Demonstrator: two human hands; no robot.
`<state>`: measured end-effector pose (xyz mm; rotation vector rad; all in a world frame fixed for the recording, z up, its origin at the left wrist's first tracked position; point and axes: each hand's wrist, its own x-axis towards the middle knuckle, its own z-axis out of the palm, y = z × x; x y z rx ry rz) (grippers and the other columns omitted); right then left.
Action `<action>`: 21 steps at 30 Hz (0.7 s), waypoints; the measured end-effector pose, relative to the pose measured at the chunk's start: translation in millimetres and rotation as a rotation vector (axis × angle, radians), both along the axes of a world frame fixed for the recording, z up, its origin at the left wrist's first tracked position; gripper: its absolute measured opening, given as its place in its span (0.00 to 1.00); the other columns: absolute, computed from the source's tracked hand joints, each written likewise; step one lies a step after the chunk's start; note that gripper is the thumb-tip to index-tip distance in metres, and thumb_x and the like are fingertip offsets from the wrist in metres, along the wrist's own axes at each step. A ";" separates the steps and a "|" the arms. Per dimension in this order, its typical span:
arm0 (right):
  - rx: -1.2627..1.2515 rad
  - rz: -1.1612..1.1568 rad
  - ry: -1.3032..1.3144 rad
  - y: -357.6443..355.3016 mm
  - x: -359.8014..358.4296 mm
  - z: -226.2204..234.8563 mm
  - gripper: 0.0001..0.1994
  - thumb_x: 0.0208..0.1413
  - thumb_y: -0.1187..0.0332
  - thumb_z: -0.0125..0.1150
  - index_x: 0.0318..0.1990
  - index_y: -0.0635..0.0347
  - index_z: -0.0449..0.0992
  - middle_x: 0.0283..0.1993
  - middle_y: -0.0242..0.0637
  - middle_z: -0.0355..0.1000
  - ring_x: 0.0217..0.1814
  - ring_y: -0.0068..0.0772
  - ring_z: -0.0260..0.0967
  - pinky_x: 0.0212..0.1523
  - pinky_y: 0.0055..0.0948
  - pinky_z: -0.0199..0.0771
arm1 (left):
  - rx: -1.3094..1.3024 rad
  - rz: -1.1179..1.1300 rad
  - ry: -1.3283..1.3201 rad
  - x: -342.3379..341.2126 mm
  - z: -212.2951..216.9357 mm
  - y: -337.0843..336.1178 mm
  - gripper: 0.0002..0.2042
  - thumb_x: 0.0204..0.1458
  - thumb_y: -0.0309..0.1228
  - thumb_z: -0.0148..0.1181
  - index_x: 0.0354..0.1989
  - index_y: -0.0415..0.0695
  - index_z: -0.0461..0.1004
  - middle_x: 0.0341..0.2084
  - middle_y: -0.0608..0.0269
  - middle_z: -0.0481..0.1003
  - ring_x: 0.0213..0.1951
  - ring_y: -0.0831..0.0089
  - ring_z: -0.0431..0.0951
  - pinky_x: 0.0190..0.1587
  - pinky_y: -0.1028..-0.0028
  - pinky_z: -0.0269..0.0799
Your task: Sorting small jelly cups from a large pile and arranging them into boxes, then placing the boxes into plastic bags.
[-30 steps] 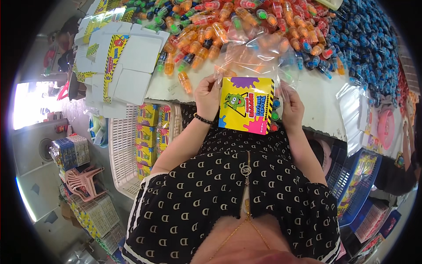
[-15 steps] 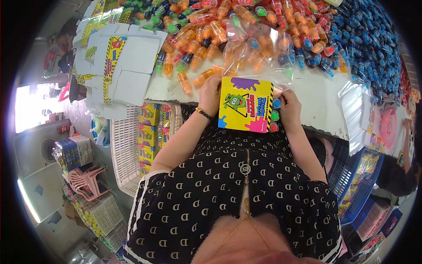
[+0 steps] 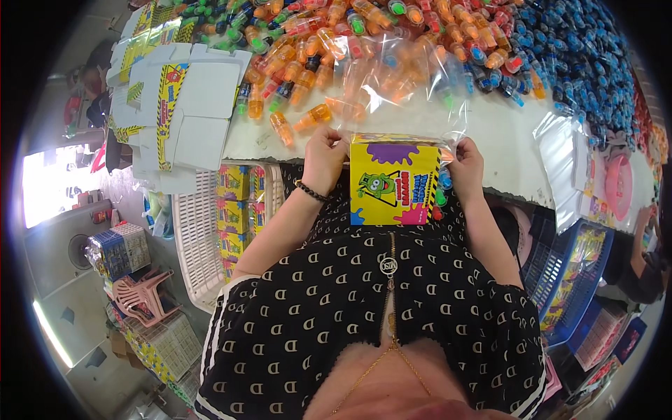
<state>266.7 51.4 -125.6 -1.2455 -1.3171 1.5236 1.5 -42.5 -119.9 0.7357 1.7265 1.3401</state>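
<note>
A clear plastic bag (image 3: 392,80) stretches between my two hands, its far part lying over the table edge and some orange bottles. At its near end hangs a yellow printed box (image 3: 392,185) with a green cartoon figure, which appears to be inside the film. Small bottles with blue, green and red caps show along the box's right side. My left hand (image 3: 325,157) is closed in a pinch on the bag's left edge, by the box's far left corner. On the opposite edge, my right hand (image 3: 465,166) pinches the film beside the far right corner.
Piles of orange bottles (image 3: 301,84) and blue bottles (image 3: 581,77) cover the far side of the white table (image 3: 504,150). Flat cartons (image 3: 203,119) lie at the left. A white basket (image 3: 199,245) and a blue basket (image 3: 560,280) with packed boxes flank me.
The box has shifted nearer to my body and sits lower between my hands. Both hands have moved to the bag's edges near the box's far corners.
</note>
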 end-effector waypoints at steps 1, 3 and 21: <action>-0.032 0.017 -0.007 1.0 2.6 -4.6 0.07 0.55 0.74 0.62 0.38 0.63 0.69 0.35 0.28 0.72 0.36 0.15 0.68 0.36 0.16 0.69 | -0.044 -0.040 -0.034 -1.9 -1.2 -3.2 0.07 0.56 0.28 0.59 0.35 0.37 0.70 0.24 0.64 0.75 0.26 0.81 0.72 0.27 0.79 0.69; -0.092 0.049 -0.020 3.4 5.8 -9.8 0.07 0.55 0.74 0.62 0.36 0.62 0.69 0.35 0.29 0.72 0.35 0.16 0.69 0.34 0.16 0.69 | -0.087 -0.086 -0.069 -6.8 -3.0 -8.5 0.08 0.56 0.28 0.59 0.35 0.37 0.70 0.25 0.62 0.75 0.25 0.80 0.72 0.28 0.78 0.70; 0.677 0.445 -0.697 -24.0 17.4 38.7 0.08 0.49 0.78 0.59 0.37 0.64 0.72 0.41 0.43 0.70 0.37 0.52 0.71 0.36 0.38 0.74 | 0.087 -0.421 0.789 -3.8 29.0 -40.9 0.08 0.49 0.25 0.58 0.39 0.41 0.76 0.37 0.50 0.76 0.37 0.51 0.77 0.39 0.63 0.75</action>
